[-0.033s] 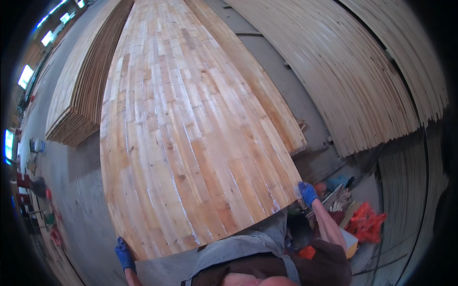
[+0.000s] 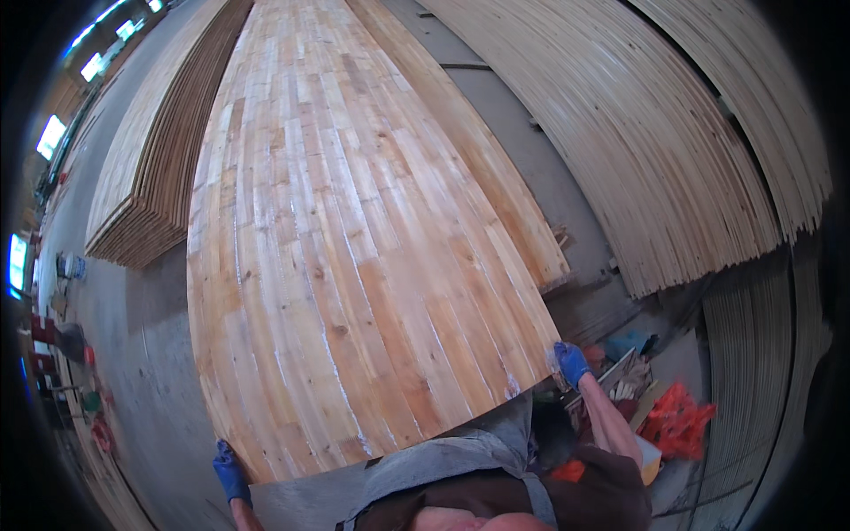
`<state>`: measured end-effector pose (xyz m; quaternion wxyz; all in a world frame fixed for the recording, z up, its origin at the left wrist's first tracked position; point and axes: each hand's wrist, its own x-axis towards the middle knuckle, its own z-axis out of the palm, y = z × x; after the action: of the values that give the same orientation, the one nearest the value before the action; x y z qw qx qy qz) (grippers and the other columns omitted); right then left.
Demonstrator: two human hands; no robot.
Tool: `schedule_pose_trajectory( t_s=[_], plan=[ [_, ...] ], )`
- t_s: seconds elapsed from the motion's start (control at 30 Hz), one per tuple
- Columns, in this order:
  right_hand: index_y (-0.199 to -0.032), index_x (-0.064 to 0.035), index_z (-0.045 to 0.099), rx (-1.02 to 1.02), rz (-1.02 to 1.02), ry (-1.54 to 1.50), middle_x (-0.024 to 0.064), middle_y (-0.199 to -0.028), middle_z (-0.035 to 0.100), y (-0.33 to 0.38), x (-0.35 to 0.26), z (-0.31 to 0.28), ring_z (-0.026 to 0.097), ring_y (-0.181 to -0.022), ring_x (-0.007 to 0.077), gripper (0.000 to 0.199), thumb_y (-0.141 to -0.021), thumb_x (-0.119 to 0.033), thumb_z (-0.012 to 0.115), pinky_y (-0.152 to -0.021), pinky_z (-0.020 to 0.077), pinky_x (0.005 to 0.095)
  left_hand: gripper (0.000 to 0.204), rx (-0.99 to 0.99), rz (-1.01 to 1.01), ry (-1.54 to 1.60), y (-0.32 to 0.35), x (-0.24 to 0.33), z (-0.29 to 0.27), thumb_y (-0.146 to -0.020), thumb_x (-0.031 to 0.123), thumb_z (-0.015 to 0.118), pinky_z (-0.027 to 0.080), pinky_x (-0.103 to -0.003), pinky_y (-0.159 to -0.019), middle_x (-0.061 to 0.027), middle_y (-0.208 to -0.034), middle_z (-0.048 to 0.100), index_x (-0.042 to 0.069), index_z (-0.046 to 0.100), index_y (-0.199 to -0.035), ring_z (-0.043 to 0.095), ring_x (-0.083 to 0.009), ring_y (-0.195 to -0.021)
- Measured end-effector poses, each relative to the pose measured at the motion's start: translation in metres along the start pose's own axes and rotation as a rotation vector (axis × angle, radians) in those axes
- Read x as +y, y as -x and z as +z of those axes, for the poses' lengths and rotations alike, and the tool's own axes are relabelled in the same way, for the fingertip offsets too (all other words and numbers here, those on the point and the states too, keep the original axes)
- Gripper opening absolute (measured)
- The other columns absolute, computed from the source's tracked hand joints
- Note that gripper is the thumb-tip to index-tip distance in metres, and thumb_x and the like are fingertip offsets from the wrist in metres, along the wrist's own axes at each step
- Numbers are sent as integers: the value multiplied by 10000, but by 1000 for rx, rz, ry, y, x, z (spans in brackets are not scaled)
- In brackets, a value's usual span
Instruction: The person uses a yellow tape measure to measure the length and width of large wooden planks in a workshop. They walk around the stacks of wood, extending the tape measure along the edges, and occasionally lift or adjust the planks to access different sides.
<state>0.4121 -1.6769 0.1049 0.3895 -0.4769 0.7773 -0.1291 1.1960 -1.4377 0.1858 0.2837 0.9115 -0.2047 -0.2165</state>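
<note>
A large wooden panel (image 2: 354,292), made of many narrow glued strips with whitish glue lines, stretches away in front of me. My left hand (image 2: 231,473), in a blue glove, is closed on the panel's near left corner. At the near right corner, my right hand (image 2: 572,364), also blue-gloved, grips the edge. The undersides of both grips are hidden by the panel. The near edge of the panel lies close to the grey apron (image 2: 452,458) at my waist.
Stacked wooden panels (image 2: 159,159) stand on the left. Another panel (image 2: 496,195) lies lower along the right side. Beyond a strip of floor are big stacks of thin wooden boards (image 2: 637,150). A red-orange plastic bag (image 2: 678,420) and clutter lie near my right arm.
</note>
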Motion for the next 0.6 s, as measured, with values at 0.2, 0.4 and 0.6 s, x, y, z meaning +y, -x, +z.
schedule_pose_trajectory(
  t_s=[0.2, 0.4, 0.6],
  plan=[
    [-897, -10, 684, -37, 78, 42, 67, -723, 651, -19, 47, 14, 546, -684, 123, 467, -983, -434, 509, -624, 469, 369, 532, 11, -9, -94, 19, 44, -18, -1042, 368, 435, 267, -350, -479, 23, -562, 349, 37, 415, -626, 293, -100, -564],
    [-939, -78, 699, -66, 175, -102, 3, -767, 645, -8, 13, 11, 549, -689, 93, 333, -984, -376, 558, -608, 470, 305, 524, -13, -52, -250, 23, 64, -28, -1035, 396, 434, 287, -341, -498, 27, -591, 371, 37, 459, -655, 323, -99, -590],
    [-754, -126, 608, 3, 55, -74, -47, -665, 542, -23, 16, 11, 462, -592, 68, 328, -987, -352, 557, -504, 376, 283, 479, -96, -103, 122, 10, 4, -13, -1019, 401, 480, 407, -298, -592, 50, -717, 527, 8, 627, -786, 439, -81, -680]
  ],
)
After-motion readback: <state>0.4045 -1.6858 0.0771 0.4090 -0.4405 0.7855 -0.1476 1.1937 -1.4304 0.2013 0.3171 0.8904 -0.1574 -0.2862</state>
